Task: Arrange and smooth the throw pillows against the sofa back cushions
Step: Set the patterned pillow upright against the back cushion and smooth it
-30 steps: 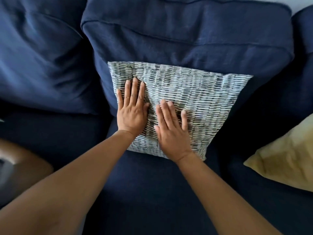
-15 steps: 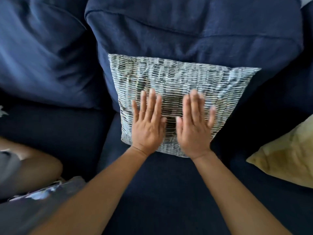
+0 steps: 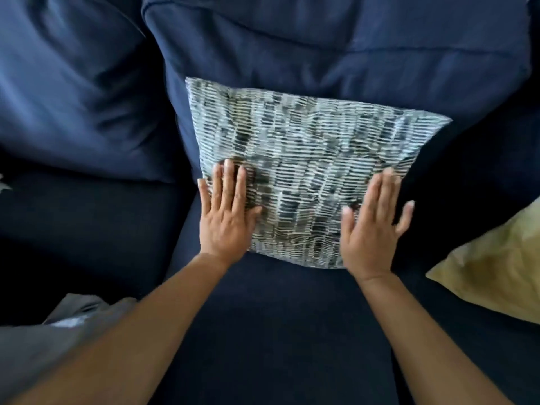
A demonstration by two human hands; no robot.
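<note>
Setting: navy blue fabric sofa (image 3: 277, 331), seen from above, filling nearly the whole view.
Back cushions: one large navy blue back cushion (image 3: 336, 45) stands at the centre; a second creased navy blue back cushion (image 3: 73, 92) sits to its left.
Patterned pillow: square throw pillow with a grey, white and dark dashed weave (image 3: 304, 168) leans upright against the centre back cushion, its bottom edge resting on the seat, its top right corner pointing out to the right.
Left hand: left hand (image 3: 226, 217) lies flat, palm down, over the pillow's lower left corner; the fingers (image 3: 228, 182) are extended and close together, pressing on the fabric and gripping nothing, the little finger lying off the pillow's left edge.
Right hand: right hand (image 3: 371, 229) lies flat and open at the pillow's lower right edge, fingers stretched and slightly spread, holding nothing; its outer fingers reach past the edge over the dark sofa. The hand is slightly blurred.
Other pillow: mustard yellow throw pillow (image 3: 493, 264) lies on the seat at the right edge, apart from the patterned one.
Lower left: grey cloth (image 3: 43, 340) beside the left forearm.
</note>
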